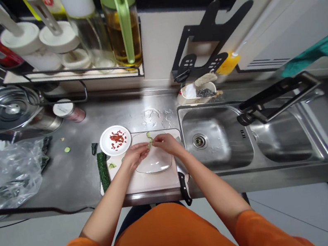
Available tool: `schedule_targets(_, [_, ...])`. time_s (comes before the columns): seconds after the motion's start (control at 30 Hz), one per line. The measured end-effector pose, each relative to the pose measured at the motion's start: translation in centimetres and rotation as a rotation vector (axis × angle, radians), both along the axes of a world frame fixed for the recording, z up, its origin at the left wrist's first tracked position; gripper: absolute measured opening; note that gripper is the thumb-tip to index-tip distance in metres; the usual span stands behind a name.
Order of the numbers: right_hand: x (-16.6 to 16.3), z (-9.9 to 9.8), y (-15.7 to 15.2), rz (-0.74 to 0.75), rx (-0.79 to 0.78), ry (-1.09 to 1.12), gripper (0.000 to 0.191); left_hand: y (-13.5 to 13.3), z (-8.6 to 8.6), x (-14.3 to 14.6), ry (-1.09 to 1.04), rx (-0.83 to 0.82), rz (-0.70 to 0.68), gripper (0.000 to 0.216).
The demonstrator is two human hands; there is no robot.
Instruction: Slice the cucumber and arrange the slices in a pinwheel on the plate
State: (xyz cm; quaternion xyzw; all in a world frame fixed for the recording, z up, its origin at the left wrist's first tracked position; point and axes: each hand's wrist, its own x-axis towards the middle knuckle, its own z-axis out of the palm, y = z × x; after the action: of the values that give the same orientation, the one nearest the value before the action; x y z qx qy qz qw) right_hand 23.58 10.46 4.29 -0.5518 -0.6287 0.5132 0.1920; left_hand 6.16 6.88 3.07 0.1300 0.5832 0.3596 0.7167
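My left hand (pixel 134 154) and my right hand (pixel 166 142) meet over a white square plate (pixel 155 164) that lies on a pale cutting board (pixel 148 181). Both hands pinch a thin green cucumber strip (pixel 150 141) between their fingertips, above the plate's far edge. A dark green cucumber (pixel 103 171) lies along the board's left side. A round white plate with chopped red chilli (pixel 115 140) sits at the board's far left corner. A black-handled knife (pixel 183 184) rests on the board's right edge, handle toward me.
A double steel sink (pixel 229 158) with a black faucet (pixel 276 100) lies to the right. A crumpled plastic bag (pixel 5 174) and a steel lid (pixel 2 109) are at left. A rack with oil bottles (pixel 122 29) stands against the wall. Small cucumber scraps (pixel 67 149) dot the counter.
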Motion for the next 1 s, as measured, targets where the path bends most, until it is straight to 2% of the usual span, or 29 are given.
schedule_targets(0.07, [-0.2, -0.3, 1.1, 0.005, 0.019, -0.110, 0.015, 0.7, 0.0, 0.4, 0.150, 0.068, 0.010, 0.022])
schedule_targets(0.27, [-1.2, -1.2, 3.6, 0.078, 0.087, -0.403, 0.016, 2.0, -0.3, 1.4, 0.669, 0.239, -0.115, 0.020])
schedule_targets(0.43, [-1.8, -1.4, 4.1, 0.135, 0.124, -0.565, 0.021, 2.3, -1.0, 1.9, 0.907, 0.313, -0.153, 0.022])
schedule_targets(0.57, [-2.0, -1.2, 4.2, 0.165, 0.116, -0.619, 0.020, 2.4, -1.4, 2.0, 0.988, 0.340, -0.182, 0.023])
schedule_targets(1.0, [-2.1, -1.6, 4.1, 0.190, 0.133, -0.619, 0.022, 2.1, -2.4, 2.0, 1.012, 0.370, -0.201, 0.022])
